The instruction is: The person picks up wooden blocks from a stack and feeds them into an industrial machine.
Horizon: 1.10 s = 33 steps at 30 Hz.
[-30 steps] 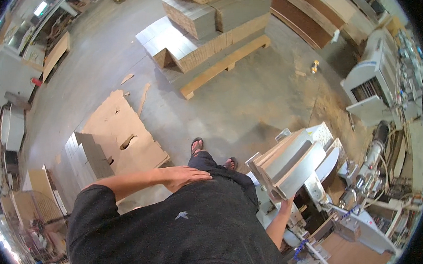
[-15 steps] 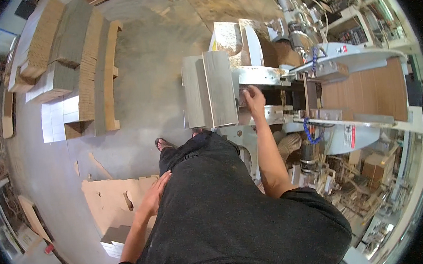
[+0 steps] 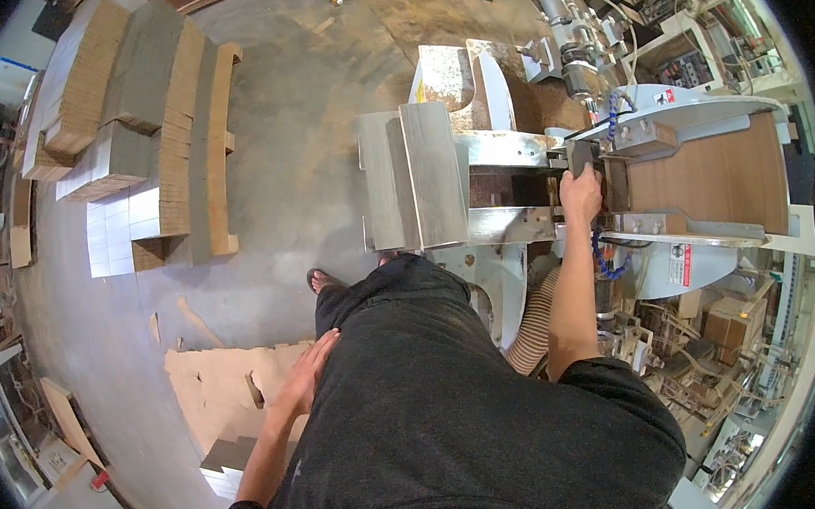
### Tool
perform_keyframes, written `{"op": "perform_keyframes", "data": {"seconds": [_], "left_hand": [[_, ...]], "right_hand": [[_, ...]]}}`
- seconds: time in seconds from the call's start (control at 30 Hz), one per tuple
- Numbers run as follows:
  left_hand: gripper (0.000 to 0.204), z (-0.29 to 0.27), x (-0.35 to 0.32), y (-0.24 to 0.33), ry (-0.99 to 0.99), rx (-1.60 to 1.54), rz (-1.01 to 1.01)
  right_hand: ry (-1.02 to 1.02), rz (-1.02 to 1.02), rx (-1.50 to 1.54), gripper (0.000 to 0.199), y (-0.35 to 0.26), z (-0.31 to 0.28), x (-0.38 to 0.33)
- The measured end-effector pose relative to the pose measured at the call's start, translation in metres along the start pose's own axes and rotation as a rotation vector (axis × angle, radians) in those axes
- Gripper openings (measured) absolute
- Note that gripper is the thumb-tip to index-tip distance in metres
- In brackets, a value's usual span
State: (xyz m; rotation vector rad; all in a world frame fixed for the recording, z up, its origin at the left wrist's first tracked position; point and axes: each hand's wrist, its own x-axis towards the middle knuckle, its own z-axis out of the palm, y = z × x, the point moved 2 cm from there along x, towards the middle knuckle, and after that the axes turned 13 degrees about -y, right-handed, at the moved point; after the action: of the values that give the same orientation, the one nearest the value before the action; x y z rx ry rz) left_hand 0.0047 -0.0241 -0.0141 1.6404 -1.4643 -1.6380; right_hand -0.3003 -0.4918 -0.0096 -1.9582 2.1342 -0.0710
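Note:
My right hand (image 3: pixel 582 195) reaches out to the machine at the right, fingers closed on a dark grey flat piece (image 3: pixel 581 155) that sticks out past them. Its lower part is hidden by the hand. Just right of it lies the wood-brown board surface (image 3: pixel 698 174) between the machine's metal guides. Against my left hip rests my left hand (image 3: pixel 313 369), fingers stretched out flat on the dark clothing and holding nothing. Two stacks of grey planks, a left stack (image 3: pixel 383 180) and a right stack (image 3: pixel 434 171), lie side by side at the near end of the metal rails (image 3: pixel 510 224).
Large stacks of planks (image 3: pixel 168 187) stand on the floor at the left. A torn cardboard sheet (image 3: pixel 206 371) lies near my left arm. A ribbed hose (image 3: pixel 534 321) runs beneath my right forearm, and blue coiled air lines (image 3: pixel 611 259) hang by the machine guides.
My right hand has moved right along the rails, from beside the plank stacks to the machine, and now grips a dark grey piece. My left hand stays at my hip.

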Motion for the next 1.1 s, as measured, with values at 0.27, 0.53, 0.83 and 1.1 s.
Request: {"op": "perform_keyframes", "data": {"seconds": [0.27, 0.53, 0.83, 1.1], "left_hand": [[0.087, -0.002, -0.008, 0.003, -0.014, 0.049, -0.017], [0.087, -0.019, -0.022, 0.02, 0.003, 0.193, -0.001], [0.105, -0.057, -0.039, 0.021, -0.098, 0.339, -0.027], [0.091, -0.138, -0.044, -0.068, -0.217, 0.496, -0.37]], "right_hand": [[-0.386, 0.215, -0.107, 0.037, 0.04, 0.044, 0.041], [-0.766, -0.227, 0.684, 0.02, -0.038, 0.072, -0.015], [-0.805, -0.285, 0.895, 0.035, -0.07, 0.124, -0.061], [-0.888, -0.189, 0.922, 0.029, -0.139, 0.13, -0.075]]}}
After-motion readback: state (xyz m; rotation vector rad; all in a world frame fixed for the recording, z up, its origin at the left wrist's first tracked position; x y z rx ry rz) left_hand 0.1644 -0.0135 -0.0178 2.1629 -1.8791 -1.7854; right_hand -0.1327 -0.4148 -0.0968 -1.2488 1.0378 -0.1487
